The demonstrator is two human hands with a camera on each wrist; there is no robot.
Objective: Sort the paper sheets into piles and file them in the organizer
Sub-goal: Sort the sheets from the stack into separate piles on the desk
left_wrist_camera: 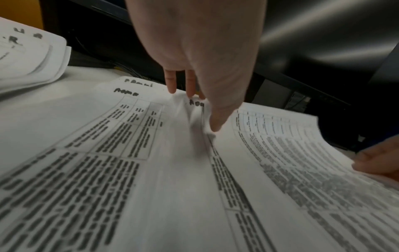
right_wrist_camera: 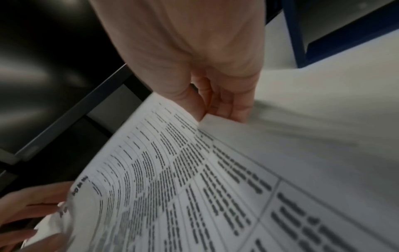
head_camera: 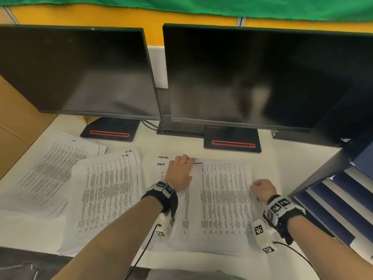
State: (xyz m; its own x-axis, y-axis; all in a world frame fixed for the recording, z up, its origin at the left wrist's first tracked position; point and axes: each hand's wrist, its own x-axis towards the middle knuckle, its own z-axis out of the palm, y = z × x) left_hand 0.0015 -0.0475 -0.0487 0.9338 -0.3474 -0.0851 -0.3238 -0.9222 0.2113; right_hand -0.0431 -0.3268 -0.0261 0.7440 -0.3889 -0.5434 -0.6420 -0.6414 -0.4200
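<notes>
My left hand [head_camera: 180, 172] lies flat, fingers straight, pressing the top sheet [head_camera: 224, 201] at its far left corner so it won't slide. My right hand [head_camera: 263, 189] pinches that sheet's right edge, thumb on top, prob. to lift it off the pile beneath. Left of my left fingers: two more sorted piles [head_camera: 109, 190]. Right of my right hand: blue organizer [head_camera: 343, 199]. White desk [head_camera: 282, 158], two dark monitors [head_camera: 252, 77] beyond my fingertips, orange wall behind.

paper sheets [head_camera: 224, 199]: white, black printed tables | organizer [head_camera: 343, 190]: dark blue | monitors [head_camera: 252, 77]: black, red-outlined bases | wall [head_camera: 121, 19]: yellow
</notes>
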